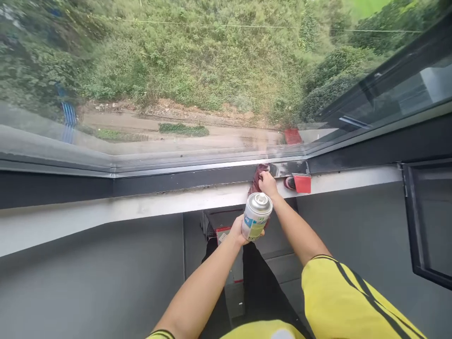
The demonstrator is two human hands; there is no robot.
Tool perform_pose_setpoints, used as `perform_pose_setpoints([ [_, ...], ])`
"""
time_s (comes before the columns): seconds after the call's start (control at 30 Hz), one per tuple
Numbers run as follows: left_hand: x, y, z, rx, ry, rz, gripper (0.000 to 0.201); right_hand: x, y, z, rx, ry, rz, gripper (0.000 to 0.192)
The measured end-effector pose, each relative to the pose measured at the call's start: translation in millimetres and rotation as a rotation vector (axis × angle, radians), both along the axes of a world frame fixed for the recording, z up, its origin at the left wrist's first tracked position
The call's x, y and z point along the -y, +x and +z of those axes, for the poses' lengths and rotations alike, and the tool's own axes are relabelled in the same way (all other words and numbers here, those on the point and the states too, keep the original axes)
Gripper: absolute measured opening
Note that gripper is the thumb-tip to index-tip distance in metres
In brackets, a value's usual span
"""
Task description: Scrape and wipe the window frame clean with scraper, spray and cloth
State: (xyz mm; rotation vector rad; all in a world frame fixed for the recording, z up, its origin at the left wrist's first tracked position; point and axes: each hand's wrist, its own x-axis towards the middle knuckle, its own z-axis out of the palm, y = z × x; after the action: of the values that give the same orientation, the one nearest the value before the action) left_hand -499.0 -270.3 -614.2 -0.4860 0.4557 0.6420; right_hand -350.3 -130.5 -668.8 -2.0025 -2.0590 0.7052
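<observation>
My left hand (238, 230) is wrapped round a spray can (258, 221) with a white nozzle, held upright below the sill. Against the dark window frame (197, 180), my right hand (268, 182) presses a dark maroon cloth (257, 181), its fingers closed on it. The cloth hangs partly over the white ledge. Just right of the cloth, the frame's surface (289, 168) carries whitish smears. A brush (290, 182) with dark bristles lies on the ledge beside a red scraper-like piece (302, 183).
The white ledge (158, 205) runs along the glass pane (212, 70), with a road and greenery outside. To the right, a black-framed panel (411, 221) stands out from the wall. Below, boxes with red edges (223, 231) are near my legs.
</observation>
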Motion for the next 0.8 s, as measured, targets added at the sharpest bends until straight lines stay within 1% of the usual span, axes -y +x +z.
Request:
perform_pose_setpoints([
  [0.07,6,-11,-3.9,-0.016,-0.025,0.030,0.031,-1,-33,-0.3,0.121,-0.098,0.191,0.019],
  [0.1,12,-18,-4.4,-0.031,-0.040,0.051,0.029,1,-55,-0.2,0.160,-0.134,0.278,0.019],
  [0.17,27,-37,-3.8,-0.065,-0.067,0.097,0.027,3,-107,0.5,0.203,-0.178,0.432,0.023],
  [0.23,39,-58,-2.5,-0.125,-0.082,0.168,0.027,5,-165,2.6,0.186,-0.201,0.573,0.025],
  [0.3,45,-76,-0.5,-0.223,-0.092,0.271,0.028,4,-214,5.9,0.139,-0.210,0.677,0.024],
  [0.33,46,-82,1.2,-0.275,-0.094,0.323,0.028,3,-230,7.8,0.119,-0.212,0.703,0.024],
  [0.37,46,-87,3.7,-0.316,-0.091,0.366,0.027,1,-237,9.7,0.107,-0.211,0.708,0.023],
  [0.4,45,-89,6.8,-0.339,-0.084,0.392,0.025,-2,-235,11.5,0.106,-0.212,0.697,0.023],
  [0.43,43,-87,10.3,-0.342,-0.075,0.399,0.024,-5,-223,12.9,0.117,-0.215,0.668,0.023],
  [0.47,42,-83,14.0,-0.328,-0.067,0.391,0.023,-9,-203,13.9,0.138,-0.220,0.627,0.023],
  [0.53,40,-69,20.2,-0.263,-0.059,0.353,0.022,-17,-146,15.1,0.203,-0.229,0.503,0.024],
  [0.6,40,-52,22.9,-0.189,-0.061,0.297,0.024,-25,-87,16.4,0.261,-0.224,0.381,0.023],
  [0.63,41,-45,22.7,-0.161,-0.054,0.270,0.025,-28,-64,17.2,0.273,-0.220,0.360,0.021],
  [0.67,42,-39,21.8,-0.139,-0.043,0.246,0.025,-31,-48,17.8,0.277,-0.217,0.356,0.019],
  [0.7,43,-35,20.3,-0.122,-0.029,0.225,0.026,-32,-41,17.8,0.273,-0.216,0.380,0.017],
  [0.73,45,-33,18.6,-0.112,-0.016,0.214,0.026,-32,-43,16.9,0.264,-0.217,0.425,0.017],
  [0.77,47,-34,16.9,-0.106,-0.006,0.214,0.027,-32,-54,15.0,0.254,-0.214,0.474,0.019],
  [0.8,49,-36,15.5,-0.106,-0.001,0.218,0.027,-31,-71,12.1,0.246,-0.206,0.524,0.021],
])
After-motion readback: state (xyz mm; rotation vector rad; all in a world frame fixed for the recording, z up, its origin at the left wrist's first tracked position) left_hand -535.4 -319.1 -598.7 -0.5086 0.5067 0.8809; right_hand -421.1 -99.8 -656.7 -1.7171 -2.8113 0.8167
